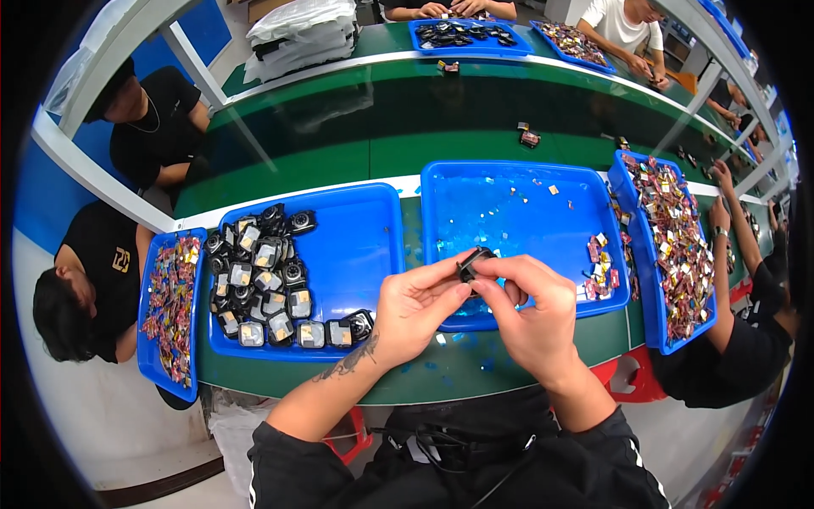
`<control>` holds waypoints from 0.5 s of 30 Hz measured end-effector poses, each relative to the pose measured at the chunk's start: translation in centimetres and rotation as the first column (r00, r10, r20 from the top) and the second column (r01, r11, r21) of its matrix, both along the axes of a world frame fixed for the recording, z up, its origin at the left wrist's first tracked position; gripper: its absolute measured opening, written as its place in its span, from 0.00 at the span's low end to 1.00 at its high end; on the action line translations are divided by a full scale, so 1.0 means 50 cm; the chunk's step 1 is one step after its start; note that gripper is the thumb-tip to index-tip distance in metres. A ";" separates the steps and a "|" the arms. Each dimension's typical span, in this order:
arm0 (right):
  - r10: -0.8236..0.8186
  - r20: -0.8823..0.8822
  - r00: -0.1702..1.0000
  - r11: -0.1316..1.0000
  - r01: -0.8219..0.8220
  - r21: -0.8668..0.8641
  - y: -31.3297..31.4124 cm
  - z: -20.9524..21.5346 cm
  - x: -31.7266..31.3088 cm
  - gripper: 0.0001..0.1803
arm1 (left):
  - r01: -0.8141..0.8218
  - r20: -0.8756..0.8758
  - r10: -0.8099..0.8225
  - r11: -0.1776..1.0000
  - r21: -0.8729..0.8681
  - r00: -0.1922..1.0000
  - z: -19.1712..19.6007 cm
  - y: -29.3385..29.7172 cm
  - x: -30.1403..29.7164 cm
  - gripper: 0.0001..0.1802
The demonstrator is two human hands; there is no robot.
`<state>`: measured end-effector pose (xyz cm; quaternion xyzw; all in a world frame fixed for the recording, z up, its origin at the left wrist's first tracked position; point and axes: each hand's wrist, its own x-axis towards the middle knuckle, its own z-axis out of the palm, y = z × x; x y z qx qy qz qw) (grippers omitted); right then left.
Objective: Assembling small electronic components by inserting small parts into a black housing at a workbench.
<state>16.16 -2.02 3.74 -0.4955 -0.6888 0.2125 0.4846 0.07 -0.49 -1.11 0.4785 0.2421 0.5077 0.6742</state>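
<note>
Head view: my left hand [415,310] and right hand [530,318] both pinch one small black part [471,261] at centre. At nine o'clock, a blue tray [356,246] holds about twenty finished pieces [263,284], half full; at three o'clock, foil chips [600,276] wait.

Four trays sit side by side along the near edge of the workbench [339,161]. The narrow tray [151,339] at the left end holds a heap of small foil pieces. Just right of it, the wide tray [356,246] carries rows of small square parts [263,288] packed into its left half. The next tray [509,212] to the right has a small pile of foil pieces [600,271] at its right edge. The tray [653,322] at the right end is heaped with foil pieces. Both hands meet over the near edge, between the two middle trays, left hand [415,310] left of right hand [530,318], with a small part [471,263] between them.
</note>
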 end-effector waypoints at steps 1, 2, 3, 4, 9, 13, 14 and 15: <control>-0.009 0.014 1.000 1.000 0.009 -0.001 -0.001 -0.002 0.001 0.08 | 0.004 -0.026 -0.004 1.000 -0.002 1.000 0.002 -0.001 -0.001 0.24; -0.017 0.028 0.999 1.000 0.017 -0.002 -0.001 -0.003 0.002 0.07 | 0.008 -0.051 -0.008 1.000 -0.004 0.999 0.003 -0.001 -0.002 0.24; -0.017 0.028 0.999 1.000 0.018 -0.005 -0.002 -0.002 0.002 0.07 | 0.009 -0.051 -0.009 1.000 -0.008 0.999 0.003 -0.001 -0.003 0.24; -0.013 0.024 1.000 1.000 0.013 -0.002 -0.002 0.001 0.001 0.07 | 0.013 -0.057 -0.013 1.000 0.007 0.998 0.003 -0.001 -0.004 0.24; 0.001 0.000 1.000 0.999 -0.001 0.035 0.003 -0.007 0.000 0.07 | 0.016 -0.058 -0.015 1.000 0.018 0.998 -0.002 -0.004 0.000 0.24; 0.008 0.009 1.000 0.999 -0.009 0.041 0.005 -0.008 0.003 0.07 | 0.018 -0.072 -0.016 1.000 0.026 0.997 0.000 -0.005 -0.002 0.23; 0.007 0.050 0.999 0.999 -0.009 0.040 0.005 -0.007 0.004 0.08 | 0.017 -0.085 -0.015 1.000 0.016 0.996 0.000 -0.006 -0.002 0.23; 0.005 0.050 0.999 0.999 -0.007 0.037 0.006 -0.008 0.004 0.08 | 0.019 -0.085 -0.018 1.000 0.014 0.996 0.001 -0.007 -0.001 0.23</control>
